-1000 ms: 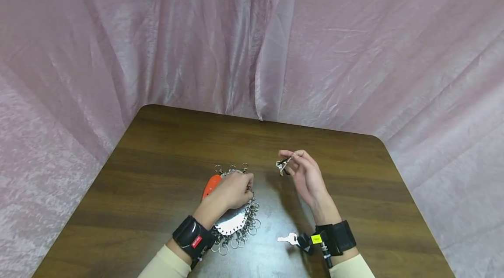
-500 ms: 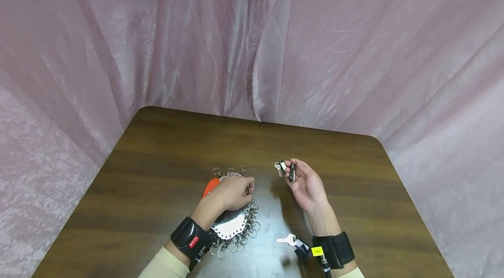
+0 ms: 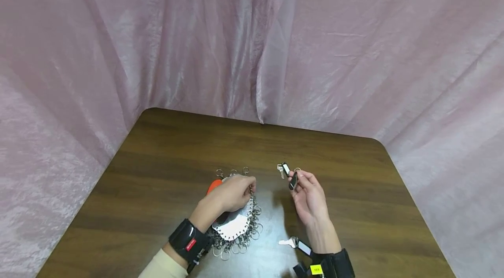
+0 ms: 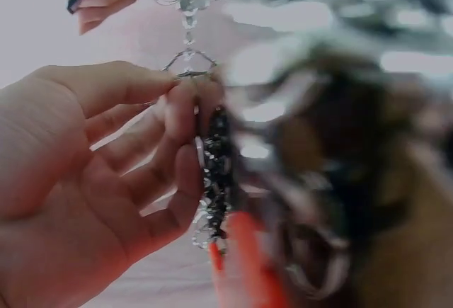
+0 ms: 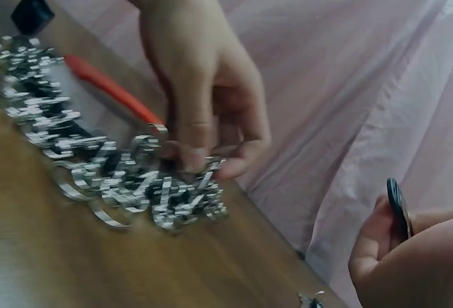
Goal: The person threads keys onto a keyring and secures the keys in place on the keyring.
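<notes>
In the head view my left hand is over a silver plate fringed with short chains and split rings. Its thumb and index finger pinch a small metal link in the left wrist view. An orange piece shows beside that hand. To the right, my right hand holds a dark key fob with a ring upright in its fingertips; the fob appears edge-on in the right wrist view. Near those fingertips lies a silver key with a black-and-white tag.
Another silver key with a label tag lies near my right wrist. Brown wooden table spreads around the hands, its far edge meeting pink curtains.
My right hand has drawn back toward me and turned, bringing the dark key fob upright and clear of the small key. The left hand stays at the ringed plate.
</notes>
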Tool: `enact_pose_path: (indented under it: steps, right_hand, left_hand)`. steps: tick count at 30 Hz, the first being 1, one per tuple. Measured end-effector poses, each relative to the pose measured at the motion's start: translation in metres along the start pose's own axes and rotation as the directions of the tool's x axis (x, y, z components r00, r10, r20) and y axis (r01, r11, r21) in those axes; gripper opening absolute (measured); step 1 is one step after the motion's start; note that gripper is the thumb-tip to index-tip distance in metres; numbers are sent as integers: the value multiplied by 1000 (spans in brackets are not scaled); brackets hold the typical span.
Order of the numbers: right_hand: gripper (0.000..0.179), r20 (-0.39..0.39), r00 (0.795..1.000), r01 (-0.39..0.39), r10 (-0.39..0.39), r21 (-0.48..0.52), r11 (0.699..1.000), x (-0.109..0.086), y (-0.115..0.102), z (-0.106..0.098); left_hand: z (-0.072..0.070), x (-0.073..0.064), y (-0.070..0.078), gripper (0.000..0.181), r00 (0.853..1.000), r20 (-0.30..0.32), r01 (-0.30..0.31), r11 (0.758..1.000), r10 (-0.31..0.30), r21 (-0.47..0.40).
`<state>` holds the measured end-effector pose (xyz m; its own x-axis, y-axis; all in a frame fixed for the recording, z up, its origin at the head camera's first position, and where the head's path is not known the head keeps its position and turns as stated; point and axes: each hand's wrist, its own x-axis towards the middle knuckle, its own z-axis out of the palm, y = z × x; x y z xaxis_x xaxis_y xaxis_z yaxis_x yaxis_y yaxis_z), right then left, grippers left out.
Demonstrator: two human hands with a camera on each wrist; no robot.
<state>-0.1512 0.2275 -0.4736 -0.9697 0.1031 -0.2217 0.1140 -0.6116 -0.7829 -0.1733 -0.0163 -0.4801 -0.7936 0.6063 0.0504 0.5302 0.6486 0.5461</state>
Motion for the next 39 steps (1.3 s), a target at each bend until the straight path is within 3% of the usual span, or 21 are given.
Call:
enact_pose_path:
  steps: [8, 15, 22, 32, 39]
  right_hand:
    - [4, 100, 994, 62, -42, -201, 978, -10, 32, 8]
    - [12, 141, 990, 48, -18, -212, 976, -6, 47, 13]
    - [17, 168, 986, 32, 5, -215, 976, -6, 54, 13]
    - [5, 243, 967, -5, 69, -255, 967, -7, 66, 20]
    - [6, 333, 936, -4, 117, -322, 947, -9, 71, 23]
  left_hand:
    - [3, 0, -6, 18, 992, -124, -10, 999, 5, -39]
    - [-1, -6, -7, 19, 982, -179, 54, 999, -53, -3]
    - [-12, -10, -9, 13, 973, -232, -2, 997, -17, -80]
    - [-19, -16, -20, 7, 983, -149, 103, 993, -111, -62]
    - [-19, -20, -20, 10, 996, -3, 85, 962, -89, -261]
